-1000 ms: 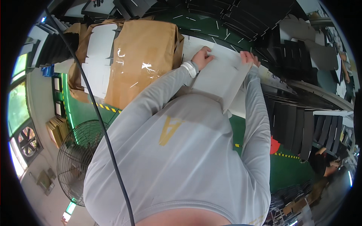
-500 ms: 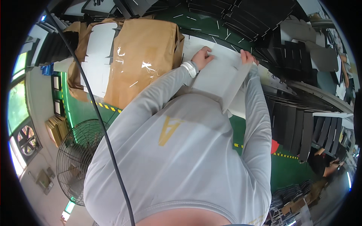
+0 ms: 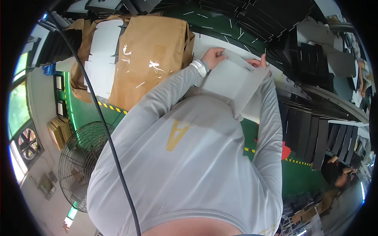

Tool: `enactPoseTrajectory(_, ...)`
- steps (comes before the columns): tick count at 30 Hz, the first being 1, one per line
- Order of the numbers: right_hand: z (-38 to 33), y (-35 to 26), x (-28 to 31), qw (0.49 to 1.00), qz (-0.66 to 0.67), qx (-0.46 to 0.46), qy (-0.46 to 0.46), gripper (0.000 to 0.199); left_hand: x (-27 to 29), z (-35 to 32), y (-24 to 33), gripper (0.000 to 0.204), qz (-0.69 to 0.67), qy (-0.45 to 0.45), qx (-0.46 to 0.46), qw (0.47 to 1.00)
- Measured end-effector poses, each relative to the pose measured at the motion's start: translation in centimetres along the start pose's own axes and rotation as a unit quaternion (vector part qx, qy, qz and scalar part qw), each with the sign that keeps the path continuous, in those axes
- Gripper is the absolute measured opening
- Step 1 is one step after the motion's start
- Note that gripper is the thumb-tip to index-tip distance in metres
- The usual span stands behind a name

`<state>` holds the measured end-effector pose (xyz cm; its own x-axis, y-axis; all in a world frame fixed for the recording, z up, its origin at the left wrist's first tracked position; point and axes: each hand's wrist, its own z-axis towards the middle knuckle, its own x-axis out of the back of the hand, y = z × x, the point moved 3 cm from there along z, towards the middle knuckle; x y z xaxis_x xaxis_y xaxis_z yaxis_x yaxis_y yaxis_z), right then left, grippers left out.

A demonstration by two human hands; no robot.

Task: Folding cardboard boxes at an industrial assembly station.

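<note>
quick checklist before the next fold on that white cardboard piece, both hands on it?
1. Left hand on the white cardboard piece, at its top left edge: ok.
2. Right hand on its top right corner: ok.
3. Piece held up in front of the chest, off the white worktop: ok.
4. Flap at the top edge fully creased: cannot tell.
5. Brown wrapped stack apart from the piece, to the left: ok.

White table [image 3: 204,44] runs across the top, partly hidden by the person's arms. Big brown paper-wrapped bundle [image 3: 151,59] sits at its left end, white cardboard blanks [image 3: 103,55] beside that. Green floor [image 3: 84,112] below, yellow-black tape line [image 3: 112,108] along it. Black sheets [image 3: 307,137] stacked at right.
</note>
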<state>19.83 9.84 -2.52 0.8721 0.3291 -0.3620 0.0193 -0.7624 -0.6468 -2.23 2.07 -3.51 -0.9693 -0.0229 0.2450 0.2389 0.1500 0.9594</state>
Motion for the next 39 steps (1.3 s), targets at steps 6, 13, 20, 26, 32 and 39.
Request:
enactPoseTrajectory(6,-2.1,1.5,-0.8,0.996,0.023,0.082,0.011,0.082,-0.1,-0.4,1.8,0.021,-0.105,-0.008,-0.014,0.994)
enactPoseTrajectory(13,0.1,2.2,0.2,0.963,-0.109,0.171,0.176,0.065,1.6,2.9,2.8,0.028,0.223,-0.230,-0.090,0.943)
enactPoseTrajectory(20,1.1,7.2,1.5,0.944,0.025,0.269,0.190,0.054,-1.9,4.0,5.3,0.038,0.405,-0.435,-0.248,0.765)
enactPoseTrajectory(26,-0.3,6.6,0.1,0.882,-0.183,0.314,0.301,0.037,-5.8,3.6,3.5,0.031,0.517,-0.308,-0.332,0.726)
enactPoseTrajectory(32,-1.1,5.1,-3.1,0.902,0.107,0.301,0.289,0.027,-5.9,3.3,3.3,0.017,0.553,-0.249,-0.396,0.690)
enactPoseTrajectory(39,-0.1,6.5,-3.0,0.873,0.115,0.359,0.309,0.035,-7.3,2.7,5.0,0.017,0.471,-0.266,-0.390,0.745)
